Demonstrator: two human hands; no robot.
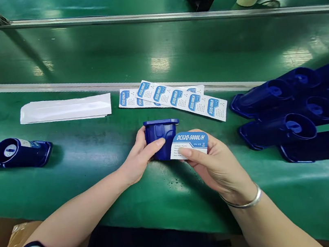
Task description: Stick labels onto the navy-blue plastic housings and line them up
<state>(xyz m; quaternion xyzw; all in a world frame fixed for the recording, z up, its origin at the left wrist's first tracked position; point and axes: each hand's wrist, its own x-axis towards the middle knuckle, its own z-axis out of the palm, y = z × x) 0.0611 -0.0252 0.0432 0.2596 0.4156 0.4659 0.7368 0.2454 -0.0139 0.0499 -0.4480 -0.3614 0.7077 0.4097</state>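
- Left hand (136,160) has its fingers gripping a dark-blue flanged plastic housing (156,134) over the green tabletop (94,150).
- Right hand (220,166) pinches a blue-and-white rectangular label (192,138) right by it; can't tell if they're touching.
- Looks like label-sticking to me; next move calls for squaring it up, then pressing flat.

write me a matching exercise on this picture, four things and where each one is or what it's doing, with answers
1. left hand
2. single label
3. blank white strips
4. silver bangle

A. lying left of the printed label strips
B. worn around a wrist
C. gripping a blue part
D. held in the right hand

Pairs: 1-C, 2-D, 3-A, 4-B
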